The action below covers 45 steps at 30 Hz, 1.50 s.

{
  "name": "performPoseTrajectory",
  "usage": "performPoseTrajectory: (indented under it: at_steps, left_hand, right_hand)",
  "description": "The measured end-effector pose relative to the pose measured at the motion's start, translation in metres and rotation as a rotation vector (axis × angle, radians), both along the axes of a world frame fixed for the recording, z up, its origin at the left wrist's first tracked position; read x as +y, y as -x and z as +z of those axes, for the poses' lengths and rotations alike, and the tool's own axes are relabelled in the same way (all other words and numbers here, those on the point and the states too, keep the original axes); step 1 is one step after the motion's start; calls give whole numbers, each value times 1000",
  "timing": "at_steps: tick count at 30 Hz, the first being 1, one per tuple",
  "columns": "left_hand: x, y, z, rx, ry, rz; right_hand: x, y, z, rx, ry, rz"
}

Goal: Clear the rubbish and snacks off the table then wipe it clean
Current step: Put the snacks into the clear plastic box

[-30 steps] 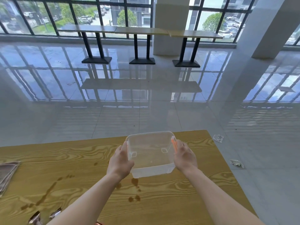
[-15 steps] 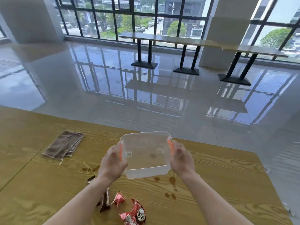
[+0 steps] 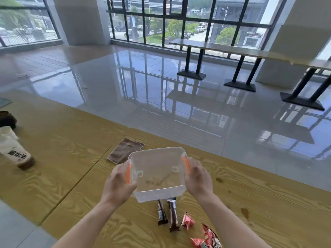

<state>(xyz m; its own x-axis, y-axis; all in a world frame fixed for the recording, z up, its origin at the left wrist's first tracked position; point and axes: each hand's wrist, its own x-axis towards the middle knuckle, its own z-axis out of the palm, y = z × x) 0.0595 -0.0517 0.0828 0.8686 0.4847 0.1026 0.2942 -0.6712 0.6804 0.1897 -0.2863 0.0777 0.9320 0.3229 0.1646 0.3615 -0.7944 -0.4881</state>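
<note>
You are holding a clear plastic box [image 3: 157, 173] over the wooden table [image 3: 75, 158], your left hand [image 3: 119, 184] clamped around its orange left clip and your right hand [image 3: 198, 178] wrapped over the orange right clip, both gripping the box walls. The box is hanging above the tabletop near the picture's centre and is looking empty, with only table stains showing through its floor.

By the look of things, the clearing is barely starting. Two dark snack bars [image 3: 167, 214] are lying just below the box at 6 o'clock, a small pink wrapper [image 3: 187, 221] is sitting beside them, and a red crumpled packet [image 3: 207, 238] is lying at 5 o'clock from the box, running off the bottom edge. A tipped drink bottle [image 3: 15, 149] is lying well apart at 9 o'clock. Brown spill marks [image 3: 244, 213] are dotting the wood at 4 o'clock, so wiping is likely still ahead. A folded brown cloth [image 3: 125, 150] is waiting at 11 o'clock, just beside the box's far corner.

A dark object [image 3: 7, 119] at the left edge is being cropped and is too blurred to name. The red packet's lower part is out of frame. Whether the box is touching the table or floating clear is hard to judge from this angle. The bottle's label is partly unreadable.
</note>
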Motion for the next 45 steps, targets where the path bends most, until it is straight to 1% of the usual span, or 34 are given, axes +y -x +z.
performPoseTrajectory:
  at_steps: [4,8,13,17,20,27,32,34,37,39,42,45]
  left_hand:
    - [47,30,-3,43,3,68]
    - [80,51,-9,57,22,116]
    - [106,67,-18,95,49,135]
    - [111,76,-30,101,58,119]
    - [112,80,-36,116,79,129]
    - [113,95,-50,171,49,134]
    - [109,97,-55,214,-29,118]
    - [106,95,-54,238,-114,112]
    - [97,88,-50,194,-267,33]
    - [83,79,-44,149,-298,-12]
    - [51,67,-34,79,-292,-44]
    - [11,57,-26,-11,-228,-105]
  right_hand:
    - [56,17,-6,38,7,64]
    - [95,30,-11,65,22,108]
    - [123,44,-23,106,78,120]
    - [131,55,-35,136,112,104]
    - [133,63,-43,134,128,103]
    - [132,82,-58,174,100,87]
    - [129,83,-59,198,50,103]
    - [126,82,-59,213,48,129]
    - [118,82,-54,217,3,115]
    - [107,81,-52,213,-34,91]
    - [81,79,-50,218,-64,83]
    - [42,73,-49,200,-45,81]
